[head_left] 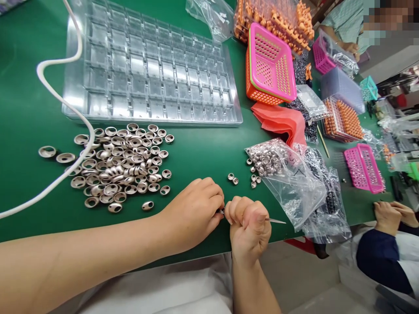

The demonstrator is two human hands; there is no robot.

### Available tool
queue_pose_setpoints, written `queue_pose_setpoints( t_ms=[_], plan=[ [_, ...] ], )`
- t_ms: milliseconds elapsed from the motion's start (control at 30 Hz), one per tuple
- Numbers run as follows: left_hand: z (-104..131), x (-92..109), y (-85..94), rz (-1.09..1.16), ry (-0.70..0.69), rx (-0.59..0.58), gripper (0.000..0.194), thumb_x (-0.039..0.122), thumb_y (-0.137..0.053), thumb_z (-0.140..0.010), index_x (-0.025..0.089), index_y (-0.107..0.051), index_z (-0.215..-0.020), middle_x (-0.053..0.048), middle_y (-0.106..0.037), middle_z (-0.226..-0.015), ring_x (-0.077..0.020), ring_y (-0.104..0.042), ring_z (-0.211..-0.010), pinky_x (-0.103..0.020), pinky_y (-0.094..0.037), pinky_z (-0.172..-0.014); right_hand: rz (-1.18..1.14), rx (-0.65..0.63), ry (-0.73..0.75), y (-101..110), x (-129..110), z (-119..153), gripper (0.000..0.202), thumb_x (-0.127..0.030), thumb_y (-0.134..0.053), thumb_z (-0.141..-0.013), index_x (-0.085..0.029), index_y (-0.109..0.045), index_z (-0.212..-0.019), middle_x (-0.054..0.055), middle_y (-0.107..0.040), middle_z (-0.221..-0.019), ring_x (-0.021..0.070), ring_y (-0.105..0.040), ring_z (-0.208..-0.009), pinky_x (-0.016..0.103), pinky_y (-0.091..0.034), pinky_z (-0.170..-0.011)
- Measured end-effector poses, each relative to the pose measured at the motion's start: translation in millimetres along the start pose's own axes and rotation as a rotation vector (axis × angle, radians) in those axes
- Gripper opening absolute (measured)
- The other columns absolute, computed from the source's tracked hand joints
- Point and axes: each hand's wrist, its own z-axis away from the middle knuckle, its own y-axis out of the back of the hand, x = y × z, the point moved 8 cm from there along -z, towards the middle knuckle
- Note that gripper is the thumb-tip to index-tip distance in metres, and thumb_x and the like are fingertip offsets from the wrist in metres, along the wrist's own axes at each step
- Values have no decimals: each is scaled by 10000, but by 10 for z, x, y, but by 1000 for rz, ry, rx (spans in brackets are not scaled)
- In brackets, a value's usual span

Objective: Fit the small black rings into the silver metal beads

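My left hand (199, 211) is closed, with its fingertips pinched on a small dark metal part (221, 211) that they mostly hide. Wrapped in a fist beside it, my right hand (249, 224) grips a slim pointed metal tool (276, 221). The tool's tip sticks out to the right, and its other end is hidden by the fingers. The two hands nearly meet at the small part. To the left of them spreads a pile of silver oval ring-shaped metal pieces (111, 189). A few smaller metal pieces (235, 180) lie just beyond my right hand.
A clear compartment tray (153, 117) lies behind the pile, with a white cable (62, 98) across the left side. Rightward are a plastic bag of metal pieces (297, 196), red cloth (278, 120), stacked baskets (290, 69) and orange parts (348, 117). Another person's hands (391, 216) are at far right.
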Motion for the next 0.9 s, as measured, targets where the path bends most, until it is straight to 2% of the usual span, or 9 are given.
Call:
queue_pose_setpoints(
  t_ms=[167,267,367,500,633,733,900],
  plan=[
    [-8,1,-6,2,17,-72,108,128,-609,-909,177,-642,-819,-45,-681,-947,-212,-571,-927,-362,-404,-785,59,-99,18,-18,57,65,379,-369,-365,-1074,-233,-410,-723,-50,-349,-642,121,-403,-571,289,-339,-538],
    [-12,-10,-4,-2,13,-51,88,140,-627,-896,182,-644,-821,-39,-680,-937,-214,-573,-928,-362,-403,-783,28,-95,-17,-18,92,28,394,-381,-382,-1072,-230,-404,-708,-56,-345,-627,114,-388,-560,279,-340,-533],
    [-4,-23,-18,-4,3,-32,61,138,-654,-879,186,-650,-843,-28,-680,-933,-212,-574,-927,-361,-407,-790,-89,-13,-70,34,58,-62,451,-427,-386,-1070,-222,-354,-669,-68,-299,-594,100,-337,-512,247,-325,-494],
    [9,-21,15,38,6,-16,47,150,-680,-885,187,-652,-873,-25,-690,-957,-211,-587,-933,-370,-428,-815,-249,157,-53,245,-153,-125,521,-490,-370,-1064,-206,-302,-633,-71,-212,-569,91,-251,-475,215,-281,-453],
    [-1,3,95,123,18,-17,25,171,-664,-920,194,-668,-911,-28,-725,-997,-218,-611,-972,-399,-446,-879,-255,235,-39,478,-301,-80,554,-526,-389,-1051,-200,-297,-611,-68,-185,-555,94,-227,-471,217,-273,-446],
    [-14,25,147,206,19,-2,27,192,-655,-934,202,-680,-933,-17,-748,-958,-206,-623,-938,-396,-453,-884,-251,283,-59,613,-243,-11,550,-513,-390,-1052,-201,-312,-606,-68,-185,-549,96,-217,-465,215,-257,-433],
    [-13,26,153,249,49,5,72,242,-658,-927,210,-719,-947,-20,-718,-850,-192,-621,-851,-358,-466,-813,-283,390,-157,725,15,95,549,-514,-411,-1044,-201,-316,-603,-70,-204,-540,98,-206,-471,210,-269,-431]
  ],
)
